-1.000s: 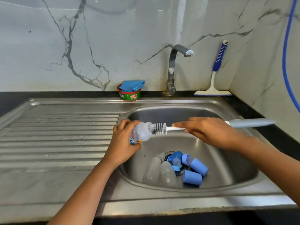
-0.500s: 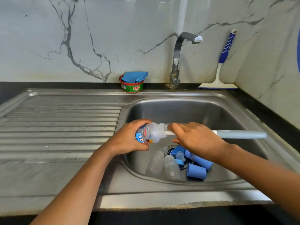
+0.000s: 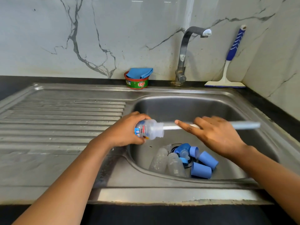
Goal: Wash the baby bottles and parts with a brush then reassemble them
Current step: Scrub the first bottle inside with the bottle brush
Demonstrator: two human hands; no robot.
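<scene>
Over the sink (image 3: 186, 108), left side: left hand (image 3: 123, 130) has a clenched grip on the bottle (image 3: 147, 129), which lies sideways, mouth to the right; brush (image 3: 243, 125) bristles, outside the neck a second ago, now sit inside, so scrubbing is underway; right hand (image 3: 215, 135) grasps the handle, index finger along the shaft, blurred; stroke room open toward the sink's right rim; two more bottles (image 3: 159, 161) and blue caps (image 3: 201, 172) wait on the sink floor.

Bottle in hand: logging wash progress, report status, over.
Left hand grips bottle. Right hand holds brush, head inside bottle. Two other bottles, blue caps lie in sink; nothing blocking.
</scene>
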